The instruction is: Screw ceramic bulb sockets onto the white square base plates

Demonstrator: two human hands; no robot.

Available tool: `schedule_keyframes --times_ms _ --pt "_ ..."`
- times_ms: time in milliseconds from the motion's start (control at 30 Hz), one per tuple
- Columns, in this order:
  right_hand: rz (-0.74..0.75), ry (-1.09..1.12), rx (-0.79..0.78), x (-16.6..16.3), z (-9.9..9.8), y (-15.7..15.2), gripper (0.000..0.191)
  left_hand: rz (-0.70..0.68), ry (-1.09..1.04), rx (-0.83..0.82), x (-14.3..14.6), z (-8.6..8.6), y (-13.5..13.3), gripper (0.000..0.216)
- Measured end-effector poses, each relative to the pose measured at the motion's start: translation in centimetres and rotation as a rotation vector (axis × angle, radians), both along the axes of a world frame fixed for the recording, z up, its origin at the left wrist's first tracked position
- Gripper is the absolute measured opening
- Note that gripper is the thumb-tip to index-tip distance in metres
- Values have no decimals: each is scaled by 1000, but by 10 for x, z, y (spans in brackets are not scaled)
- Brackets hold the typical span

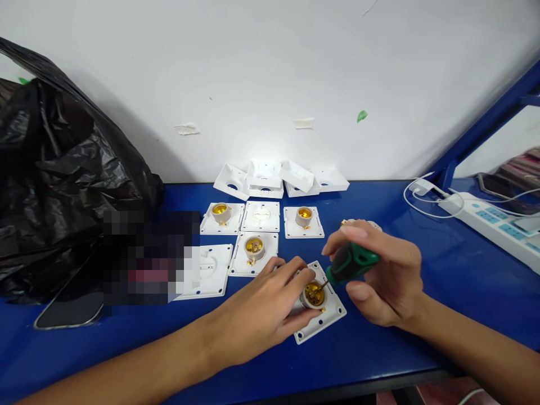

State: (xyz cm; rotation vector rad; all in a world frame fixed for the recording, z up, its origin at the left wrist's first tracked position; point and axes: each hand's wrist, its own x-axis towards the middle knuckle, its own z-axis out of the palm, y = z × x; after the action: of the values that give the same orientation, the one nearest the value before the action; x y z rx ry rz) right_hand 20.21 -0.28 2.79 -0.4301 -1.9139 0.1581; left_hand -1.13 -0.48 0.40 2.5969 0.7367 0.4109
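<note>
Right hand (390, 273) holds the screwdriver (353, 263), its shaft slanting down and leftward into the socket (311, 304); left hand (265, 304), nearer, pinches that socket's rim.

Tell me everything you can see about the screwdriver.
The screwdriver has a chunky green-and-black handle, seemingly plastic or rubber, and a thin, metal-looking shaft. It slants down to the left, its shaft reaching into the gold-lined lamp holder on a white plate. The right hand curls around the handle, fingers partly over it; whether the thumb touches is unclear. The tip's shape is too small to tell.
</note>
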Motion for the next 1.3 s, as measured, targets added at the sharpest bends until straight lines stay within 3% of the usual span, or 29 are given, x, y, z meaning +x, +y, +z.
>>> schedule_keyframes --times_ms 167,700,900,1300 --pt "9 73 -6 5 -6 2 59 -3 -21 8 -1 -1 0 31" --pt "40 95 -38 5 -7 5 55 -6 -18 -25 -2 -2 1 32" --pt "-23 93 -45 5 -10 4 51 -8 -4 -15 -2 2 1 29" --pt "95 52 -71 5 -10 5 54 -8 -19 -14 -2 -3 0 31"
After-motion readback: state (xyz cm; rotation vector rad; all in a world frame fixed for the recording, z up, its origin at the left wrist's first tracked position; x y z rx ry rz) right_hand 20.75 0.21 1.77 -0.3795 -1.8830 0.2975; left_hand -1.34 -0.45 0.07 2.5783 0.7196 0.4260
